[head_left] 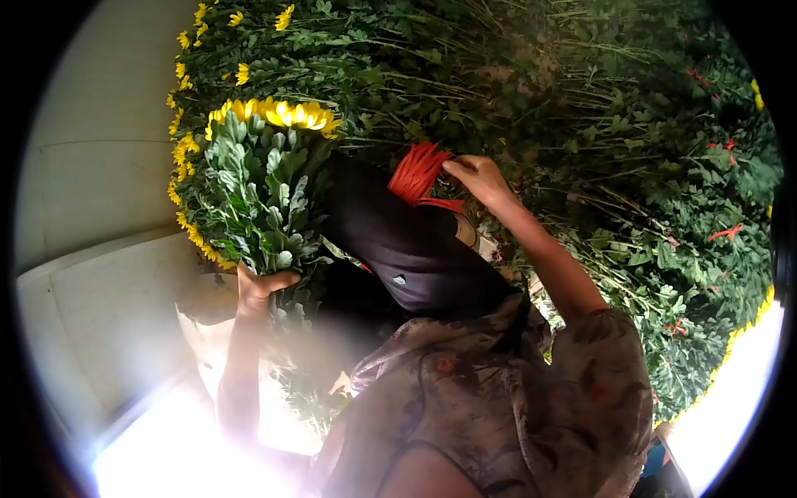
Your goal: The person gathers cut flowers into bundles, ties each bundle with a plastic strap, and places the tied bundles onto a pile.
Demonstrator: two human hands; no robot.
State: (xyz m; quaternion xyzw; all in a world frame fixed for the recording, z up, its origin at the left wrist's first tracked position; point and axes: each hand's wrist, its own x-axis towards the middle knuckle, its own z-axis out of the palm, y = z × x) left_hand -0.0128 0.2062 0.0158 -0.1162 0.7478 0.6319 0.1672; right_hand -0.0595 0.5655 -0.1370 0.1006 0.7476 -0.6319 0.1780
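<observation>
My left hand (259, 286) is closed around the leafy stems of a bunch of yellow chrysanthemums (270, 178). The bunch stands upright, with its yellow heads level at the top. At my knee, a bundle of thin red tie strips (418, 176) fans out over the dark trouser leg (398, 241). My right hand (480, 178) pinches the edge of those strips between thumb and fingertips. How many strips it grips is too small to tell. The lower stems under my left hand are partly lost in glare.
A wide heap of cut chrysanthemums (498, 75) lies ahead, stems toward the middle. On the right are bunches with red ties (727, 232) around them. A pale panel wall (100, 183) stands on the left. Brown paper (207, 340) lies below my left hand.
</observation>
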